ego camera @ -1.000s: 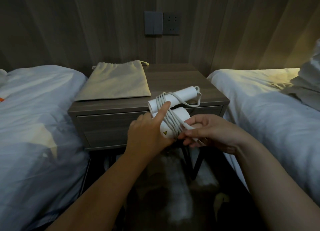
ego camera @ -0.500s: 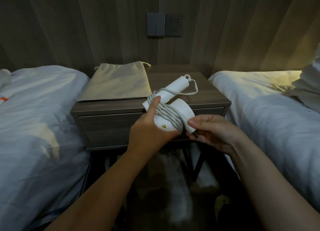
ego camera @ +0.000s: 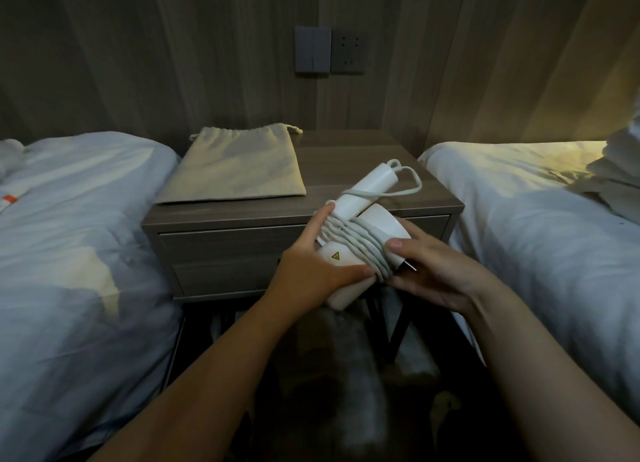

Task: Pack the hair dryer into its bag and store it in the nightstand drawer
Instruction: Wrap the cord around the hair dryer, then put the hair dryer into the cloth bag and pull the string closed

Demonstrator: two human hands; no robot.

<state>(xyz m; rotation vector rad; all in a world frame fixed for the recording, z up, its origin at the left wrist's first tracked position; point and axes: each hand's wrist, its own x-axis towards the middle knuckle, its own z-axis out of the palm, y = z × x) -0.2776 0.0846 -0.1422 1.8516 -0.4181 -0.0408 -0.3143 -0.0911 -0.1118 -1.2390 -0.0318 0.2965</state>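
Observation:
A white folded hair dryer [ego camera: 375,219] with its cord [ego camera: 360,243] wound round it hangs in front of the nightstand. My left hand [ego camera: 313,271] grips its body from the left, thumb across the lower end. My right hand [ego camera: 433,267] holds it from the right, thumb pressing the plug [ego camera: 403,262] against the coils. A beige drawstring bag [ego camera: 235,167] lies flat on the left of the nightstand top [ego camera: 349,163]. The nightstand drawer [ego camera: 228,245] below is closed.
A bed with white bedding [ego camera: 76,240] stands on the left and another [ego camera: 540,219] on the right, close to the nightstand. A switch and socket [ego camera: 329,49] sit on the wood-panelled wall. Dark floor lies below my arms.
The dryer has tilted with its handle pointing further up and right. My right hand has brought the plug end against the wound cord, and my left thumb has shifted onto the dryer's lower end.

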